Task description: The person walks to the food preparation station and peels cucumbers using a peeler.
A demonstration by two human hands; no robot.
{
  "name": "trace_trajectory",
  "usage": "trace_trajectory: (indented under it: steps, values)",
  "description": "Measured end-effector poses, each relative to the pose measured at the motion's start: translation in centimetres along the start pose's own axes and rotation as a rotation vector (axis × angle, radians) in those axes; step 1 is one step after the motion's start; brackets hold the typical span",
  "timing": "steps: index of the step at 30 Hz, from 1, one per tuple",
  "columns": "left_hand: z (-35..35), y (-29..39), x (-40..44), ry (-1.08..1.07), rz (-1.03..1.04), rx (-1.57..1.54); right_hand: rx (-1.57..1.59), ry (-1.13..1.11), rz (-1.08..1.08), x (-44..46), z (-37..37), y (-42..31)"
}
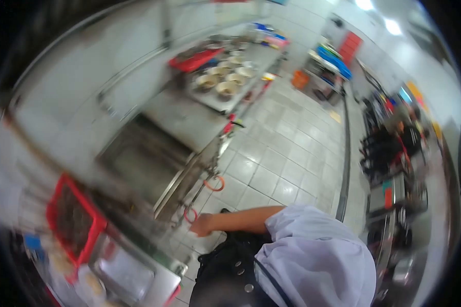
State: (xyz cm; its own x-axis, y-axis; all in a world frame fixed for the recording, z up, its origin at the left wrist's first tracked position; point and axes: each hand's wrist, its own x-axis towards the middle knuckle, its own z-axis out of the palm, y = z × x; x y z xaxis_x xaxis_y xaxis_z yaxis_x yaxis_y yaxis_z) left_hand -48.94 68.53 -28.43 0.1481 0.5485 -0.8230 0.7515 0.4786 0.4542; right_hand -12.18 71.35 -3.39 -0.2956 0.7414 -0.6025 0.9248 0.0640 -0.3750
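Note:
My right hand (pixel 202 225) is at the lower middle, beyond a bare forearm and a loose white sleeve. It is low beside the counter edge, close to a pink ring (pixel 190 215) that hangs there. Its fingers are blurred, so I cannot tell whether they touch the ring or hold anything. An orange ring (pixel 214 183) hangs a little farther along the same edge. Left of the hand, a sunken metal sink (pixel 148 158) is set into the counter. My left hand is not in view. A black apron (pixel 230 271) covers my front.
Several bowls (pixel 226 90) stand on the far counter beside a red tray (pixel 195 60). A red basket (pixel 95 230) and a metal tray (pixel 125 273) are at lower left. An orange container (pixel 299 79) is on the tiled floor (pixel 271 158). Equipment lines the right side.

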Motion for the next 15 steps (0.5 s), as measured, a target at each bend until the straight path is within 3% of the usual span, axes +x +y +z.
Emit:
trace_trajectory:
  steps: [1,4,7,12,15]
  values:
    - [-0.4,3.9,1.6,-0.027,0.046,0.055,-0.067,-0.237,0.073,-0.6,3.5,3.8]
    - [1.3,15.2,5.0,-0.106,0.164,0.213,0.303,-0.001,0.32,-9.4,10.4,11.2]
    - [6.6,25.4,6.7,-0.178,0.263,0.351,0.581,0.262,0.594,-19.4,11.2,14.5]
    - [19.3,37.9,6.6,-0.3,0.357,0.558,0.816,0.584,0.75,-28.5,14.9,21.0]
    - [25.5,42.8,5.7,-0.353,0.39,0.671,0.934,0.764,0.726,-33.8,16.0,24.8]
